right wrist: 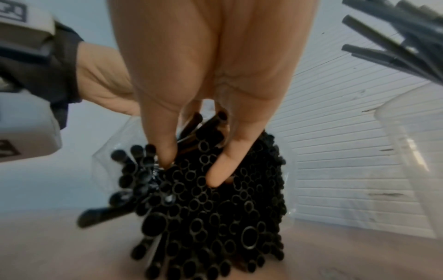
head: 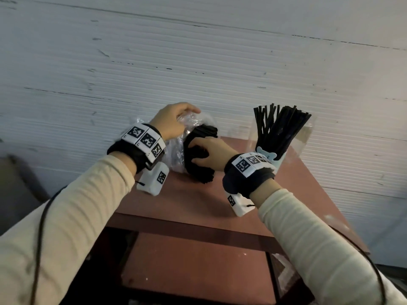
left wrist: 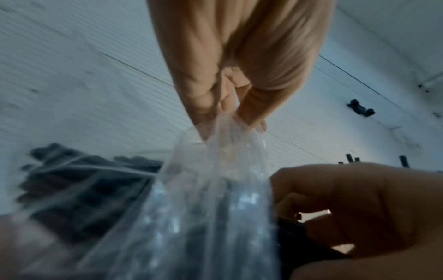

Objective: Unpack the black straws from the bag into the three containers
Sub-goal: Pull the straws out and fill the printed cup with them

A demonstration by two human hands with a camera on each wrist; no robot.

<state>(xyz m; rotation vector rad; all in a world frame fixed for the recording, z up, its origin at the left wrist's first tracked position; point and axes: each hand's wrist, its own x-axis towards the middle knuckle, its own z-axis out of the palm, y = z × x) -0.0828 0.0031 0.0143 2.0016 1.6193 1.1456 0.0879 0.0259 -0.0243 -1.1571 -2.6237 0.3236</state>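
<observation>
A clear plastic bag point(head: 174, 148) packed with black straws point(head: 201, 172) lies on the reddish table point(head: 187, 201) at its far left. My left hand point(head: 176, 119) pinches the bag's crumpled top edge point(left wrist: 227, 136). My right hand point(head: 207, 153) reaches into the open end of the bundle, with its thumb and fingers point(right wrist: 220, 170) curled round a clump of straws point(right wrist: 206, 189). To the right stands a clear container point(head: 284, 139) holding a fanned bunch of black straws point(head: 279, 126). An empty clear container point(right wrist: 412, 161) shows at the right of the right wrist view.
A white ribbed wall point(head: 198, 62) rises right behind the table. The table's front edge has a dark rail point(head: 187, 227) with a lower shelf beneath. Cables run along both of my sleeves.
</observation>
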